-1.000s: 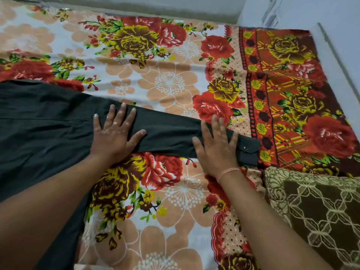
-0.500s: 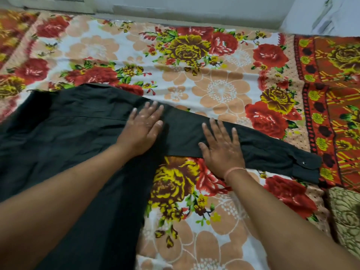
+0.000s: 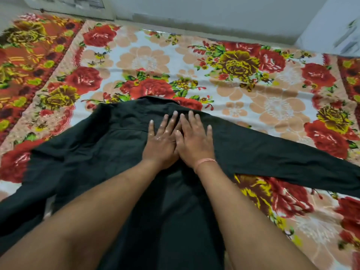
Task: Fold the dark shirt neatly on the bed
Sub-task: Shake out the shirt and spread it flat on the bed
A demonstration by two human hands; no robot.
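The dark shirt (image 3: 101, 145) lies spread flat on the bed (image 3: 148, 61), collar at the far end. Its right sleeve (image 3: 282, 158) stretches out to the right edge of view; the left sleeve (image 3: 25, 201) runs down to the lower left. My left hand (image 3: 161, 139) and my right hand (image 3: 194, 139) rest side by side, palms down and fingers spread, on the upper back of the shirt just below the collar. Neither hand grips the cloth. My forearms hide the middle of the shirt's body.
A floral bedsheet of red, yellow and peach flowers covers the bed. A pale wall (image 3: 194, 14) runs along the bed's far edge. The sheet has dark red borders at the far left (image 3: 23, 55) and far right.
Both hands have slid left off the right sleeve onto the shirt's upper back and now touch each other. The view has swung left, so the sleeve cuff and the patterned cushion are out of frame.
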